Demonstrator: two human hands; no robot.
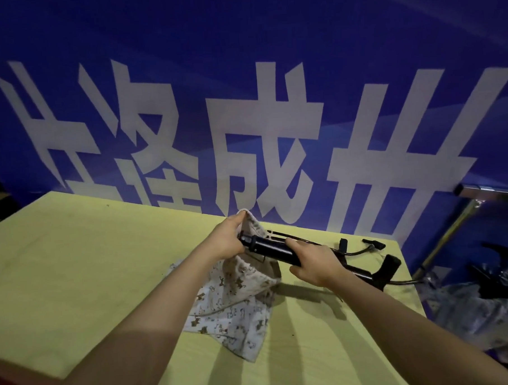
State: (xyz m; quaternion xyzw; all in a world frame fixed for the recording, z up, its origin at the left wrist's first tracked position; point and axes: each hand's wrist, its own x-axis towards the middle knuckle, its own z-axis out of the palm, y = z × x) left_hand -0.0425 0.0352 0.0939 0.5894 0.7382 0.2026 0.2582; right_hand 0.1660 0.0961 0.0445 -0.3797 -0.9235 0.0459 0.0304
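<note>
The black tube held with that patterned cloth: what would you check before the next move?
1. Right hand has a grip on the black tube: ok, fingers curl round it.
2. Left hand holds the cloth at the tube's left end: ok.
3. Loose part of the cloth is free: ok, it hangs down onto the table.
4. Thin cable is clear of both hands: ok, it lies beyond the right hand.
5. Tube's far end is supported: cannot tell.
6. Tube's surface is clean: cannot tell, too dark.
</note>
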